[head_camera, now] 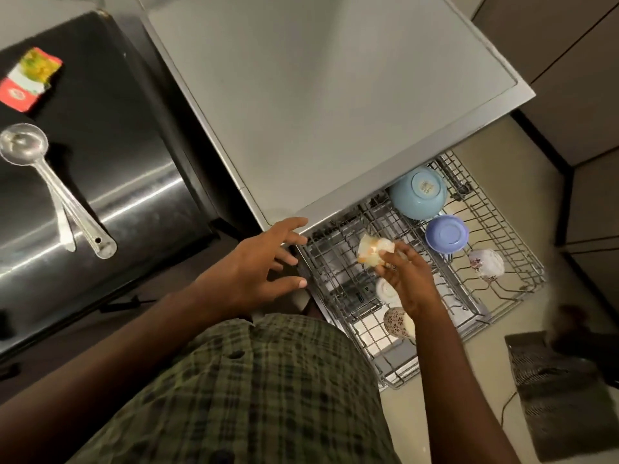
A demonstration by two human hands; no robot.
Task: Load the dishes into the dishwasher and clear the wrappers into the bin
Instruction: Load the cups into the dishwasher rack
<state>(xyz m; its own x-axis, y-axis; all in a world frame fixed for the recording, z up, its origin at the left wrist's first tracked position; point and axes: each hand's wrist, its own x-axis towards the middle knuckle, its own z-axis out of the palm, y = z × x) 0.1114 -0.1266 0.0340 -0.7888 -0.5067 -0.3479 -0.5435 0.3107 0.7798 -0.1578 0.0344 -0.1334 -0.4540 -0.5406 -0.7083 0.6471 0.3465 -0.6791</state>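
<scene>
Camera: one, worn on the person's head.
Looks: forward and steeply down, past the checked shirt.
Near: both arms reach out close below it.
Shows: the dishwasher rack pulled out on the right, the dark tabletop on the left.

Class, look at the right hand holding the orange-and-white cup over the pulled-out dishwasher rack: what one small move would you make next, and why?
Probably lower the cup upside down into the bare rack space beneath it. The right hand pinches it just above the wires, the blue bowl and purple bowl already sit inverted, and the left hand is open at the rack's edge.
</scene>
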